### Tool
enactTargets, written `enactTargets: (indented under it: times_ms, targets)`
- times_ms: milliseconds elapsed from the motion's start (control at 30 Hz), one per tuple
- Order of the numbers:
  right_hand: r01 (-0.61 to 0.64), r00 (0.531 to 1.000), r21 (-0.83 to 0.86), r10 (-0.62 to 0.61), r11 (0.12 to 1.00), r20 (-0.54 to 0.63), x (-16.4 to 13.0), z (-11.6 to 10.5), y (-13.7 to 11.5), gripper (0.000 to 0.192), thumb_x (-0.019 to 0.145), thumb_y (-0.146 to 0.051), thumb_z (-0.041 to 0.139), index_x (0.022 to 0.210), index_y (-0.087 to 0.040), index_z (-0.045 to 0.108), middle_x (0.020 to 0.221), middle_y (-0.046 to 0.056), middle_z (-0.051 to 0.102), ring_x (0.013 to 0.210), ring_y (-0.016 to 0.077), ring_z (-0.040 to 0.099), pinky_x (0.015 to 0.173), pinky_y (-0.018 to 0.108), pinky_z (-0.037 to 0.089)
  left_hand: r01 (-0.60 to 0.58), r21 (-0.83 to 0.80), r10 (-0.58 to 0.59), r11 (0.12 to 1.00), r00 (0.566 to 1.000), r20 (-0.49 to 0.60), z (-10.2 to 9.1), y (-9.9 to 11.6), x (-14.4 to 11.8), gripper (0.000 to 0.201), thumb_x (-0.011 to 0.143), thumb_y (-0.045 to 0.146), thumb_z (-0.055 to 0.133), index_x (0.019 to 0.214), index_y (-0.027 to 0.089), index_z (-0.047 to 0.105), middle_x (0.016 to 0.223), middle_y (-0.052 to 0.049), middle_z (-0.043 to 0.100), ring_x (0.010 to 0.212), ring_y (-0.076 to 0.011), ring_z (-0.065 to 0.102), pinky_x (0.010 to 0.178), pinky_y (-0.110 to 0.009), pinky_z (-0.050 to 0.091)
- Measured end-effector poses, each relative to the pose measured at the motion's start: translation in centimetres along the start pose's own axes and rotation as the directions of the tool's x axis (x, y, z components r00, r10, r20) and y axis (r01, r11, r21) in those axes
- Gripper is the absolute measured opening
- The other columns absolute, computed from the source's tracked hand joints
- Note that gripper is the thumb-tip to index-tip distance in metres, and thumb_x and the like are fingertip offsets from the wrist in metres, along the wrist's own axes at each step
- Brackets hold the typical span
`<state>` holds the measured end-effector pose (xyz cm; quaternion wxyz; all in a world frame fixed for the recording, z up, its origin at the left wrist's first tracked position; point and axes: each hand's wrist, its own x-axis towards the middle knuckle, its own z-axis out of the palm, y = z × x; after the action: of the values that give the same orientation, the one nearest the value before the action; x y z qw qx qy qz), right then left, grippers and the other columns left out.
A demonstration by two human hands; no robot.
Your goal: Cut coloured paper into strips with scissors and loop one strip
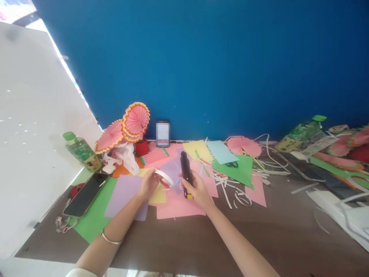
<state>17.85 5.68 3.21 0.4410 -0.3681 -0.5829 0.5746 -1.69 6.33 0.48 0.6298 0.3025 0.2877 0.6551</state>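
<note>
My left hand (148,184) is closed on the near end of a white ring with some red at its lower edge, which looks like a roll of tape (165,177). To its right, my right hand (197,188) grips a black-and-yellow stapler-like tool (186,171), its long black end pointing away from me. The ring and the tool are apart, both above overlapping sheets of pink paper (178,207), purple paper (127,196) and yellow paper (158,196). A pleated pink strip of paper (155,155) lies beyond my left hand.
Pleated paper fans (136,120) stand at back left near a green-capped bottle (83,152) and a phone (85,195). Another phone (163,134) leans against the blue wall. White paper scraps (226,188), green paper (238,171), scissors (231,164) and cables (273,154) lie to the right.
</note>
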Motion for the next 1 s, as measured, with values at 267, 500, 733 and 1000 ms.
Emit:
enactTargets:
  times_ms: [267,500,733,1000]
  targets:
    - [-0.15,0.979,0.117,0.13,0.982,0.159,-0.9,-1.0,1.1,0.043,0.076,-0.035,0.058,0.115,-0.022,0.043,0.092,0.006,0.058,0.062,0.0128,0.053,0.055,0.028,0.045,-0.086,0.053,0.089,0.995,0.995,-0.05,-1.7,0.6,1.9,0.041,0.069,0.043,0.064,0.051,0.017,0.039,0.052,0.006,0.029,0.049,-0.0076,0.033,0.055,-0.023,0.035]
    - [-0.049,0.993,-0.202,0.069,0.978,0.093,-1.5,-0.3,1.9,0.039,0.084,-0.035,0.046,0.119,-0.019,0.04,0.077,0.002,0.056,0.068,0.0159,0.053,0.064,0.032,0.046,-0.192,0.616,0.256,0.764,0.967,-0.017,-3.2,2.4,2.7,0.03,0.072,0.036,0.062,0.053,0.016,0.049,0.059,0.002,0.044,0.062,-0.0114,0.041,0.061,-0.023,0.032]
    - [0.001,1.0,-0.401,-0.001,0.916,0.0,-2.0,0.1,1.6,0.038,0.082,-0.033,0.047,0.118,-0.021,0.046,0.083,0.004,0.061,0.066,0.0166,0.054,0.063,0.031,0.046,-0.079,0.399,0.169,0.913,0.966,-0.194,-3.0,2.4,2.9,0.043,0.069,0.044,0.064,0.048,0.017,0.038,0.047,0.006,0.029,0.044,-0.0067,0.028,0.046,-0.023,0.022]
    - [0.046,0.96,-0.17,-0.091,0.984,-0.265,-1.9,2.9,1.4,0.047,0.064,-0.031,0.07,0.101,-0.024,0.041,0.083,-0.001,0.055,0.065,0.0131,0.052,0.059,0.027,0.047,-0.018,-0.081,-0.003,0.997,0.968,-0.251,0.6,0.1,1.6,0.052,0.069,0.05,0.063,0.052,0.019,0.024,0.05,0.008,0.019,0.043,-0.0041,0.025,0.045,-0.02,0.027]
